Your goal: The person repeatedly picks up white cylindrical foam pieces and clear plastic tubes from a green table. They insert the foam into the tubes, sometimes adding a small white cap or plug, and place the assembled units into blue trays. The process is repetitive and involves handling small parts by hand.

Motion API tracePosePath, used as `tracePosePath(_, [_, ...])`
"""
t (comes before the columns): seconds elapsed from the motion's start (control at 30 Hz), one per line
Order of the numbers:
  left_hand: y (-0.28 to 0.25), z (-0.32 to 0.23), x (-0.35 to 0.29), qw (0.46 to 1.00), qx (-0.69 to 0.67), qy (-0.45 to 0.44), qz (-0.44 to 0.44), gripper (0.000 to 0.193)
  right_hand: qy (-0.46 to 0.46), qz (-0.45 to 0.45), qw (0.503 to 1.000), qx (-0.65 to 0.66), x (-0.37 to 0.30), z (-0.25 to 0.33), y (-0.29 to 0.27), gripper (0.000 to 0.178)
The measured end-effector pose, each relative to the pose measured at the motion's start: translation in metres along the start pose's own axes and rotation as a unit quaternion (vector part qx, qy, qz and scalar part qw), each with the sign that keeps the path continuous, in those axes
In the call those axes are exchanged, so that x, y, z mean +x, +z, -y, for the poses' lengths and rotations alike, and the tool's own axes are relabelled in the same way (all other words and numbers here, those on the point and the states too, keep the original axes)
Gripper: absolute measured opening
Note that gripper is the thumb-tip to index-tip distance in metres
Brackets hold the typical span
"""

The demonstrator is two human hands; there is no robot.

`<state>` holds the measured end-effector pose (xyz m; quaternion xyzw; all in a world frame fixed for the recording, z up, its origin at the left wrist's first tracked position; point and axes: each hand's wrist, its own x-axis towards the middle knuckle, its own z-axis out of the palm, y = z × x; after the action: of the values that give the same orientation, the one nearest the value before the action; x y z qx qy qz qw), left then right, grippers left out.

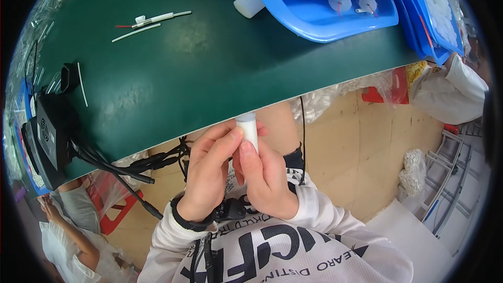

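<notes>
Just off the near edge of the green table [194,84], a small white plastic cylinder [250,132] with a translucent, paler top stands roughly upright between my hands. My left hand [209,167] pinches its upper left side with thumb and fingers. Lower down, my right hand [267,181] grips it, the thumb pressed along its front. A short bit of thin red wire shows just beyond the top. Fingers behind the cylinder are partly hidden.
Stacked blue trays [325,34] hold white round pieces [339,1] with red wires; a white cylinder [249,3] lies beside them. Thin white tubes [152,22] rest farther left. A black device [55,131] with cables stands at the left edge. Other people sit lower left and far right.
</notes>
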<state>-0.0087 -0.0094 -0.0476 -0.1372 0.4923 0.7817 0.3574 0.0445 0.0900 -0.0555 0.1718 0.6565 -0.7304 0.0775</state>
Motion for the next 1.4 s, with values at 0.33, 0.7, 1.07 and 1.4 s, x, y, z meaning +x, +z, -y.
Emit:
tracePosePath(0.33, [0.000, -0.012, -0.001, 0.999, 0.023, -0.039, -0.014, 0.034, 0.008, -0.006, 0.999, 0.035, 0.001, 0.007, 0.008, 0.027])
tracePosePath(0.7, [0.007, 0.007, 0.004, 0.996, -0.042, 0.051, 0.053, 0.037, -0.079, 0.036, 0.980, -0.178, 0.012, 0.018, -0.028, 0.020])
tracePosePath(1.07, [0.002, 0.017, 0.007, 0.992, -0.089, 0.059, 0.073, 0.037, -0.061, 0.043, 0.973, -0.220, 0.013, 0.028, -0.026, 0.023])
tracePosePath(1.4, [0.009, 0.020, -0.004, 0.908, 0.291, 0.294, -0.071, 0.029, -0.148, -0.082, 0.985, -0.009, 0.010, 0.006, -0.087, 0.018])
